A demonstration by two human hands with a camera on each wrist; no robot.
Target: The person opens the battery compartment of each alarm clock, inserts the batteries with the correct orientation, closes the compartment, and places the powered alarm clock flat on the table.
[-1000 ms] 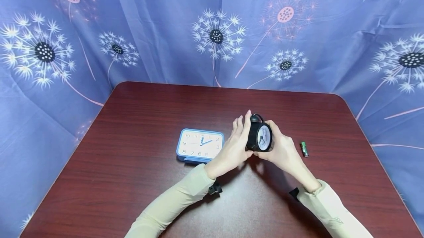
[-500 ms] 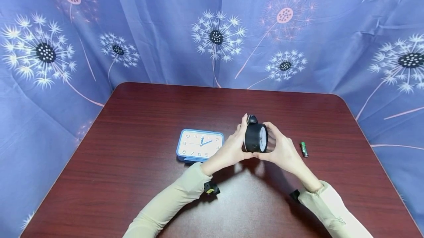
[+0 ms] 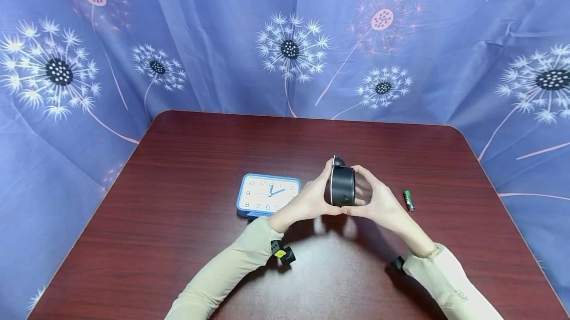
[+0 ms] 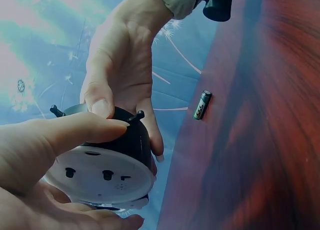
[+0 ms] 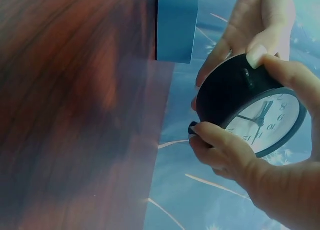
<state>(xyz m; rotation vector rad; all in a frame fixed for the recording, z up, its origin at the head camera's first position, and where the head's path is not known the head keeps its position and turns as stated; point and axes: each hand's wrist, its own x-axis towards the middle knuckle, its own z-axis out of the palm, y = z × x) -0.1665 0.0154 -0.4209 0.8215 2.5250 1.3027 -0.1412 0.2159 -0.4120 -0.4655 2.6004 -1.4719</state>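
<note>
Between my two hands I hold a round black alarm clock above the table. My left hand grips it at its back side, with the thumb underneath. My right hand grips the face side, and both thumbs meet at the clock's bottom. In the left wrist view the white back shows small black knobs, and two short black feet stick out beside the thumbs. The right wrist view shows the white dial with dark hands. A blue-framed rectangular clock stands left of my left hand, partly hidden by it.
A green battery lies on the reddish-brown table, right of my right hand. Behind the table hangs a blue curtain printed with dandelions. Black devices are strapped at my wrists.
The round clock has turned so its dial, visible from the head a second ago, now points right and only its black side shows. Both hands turned with it; the blue clock and battery stayed put.
</note>
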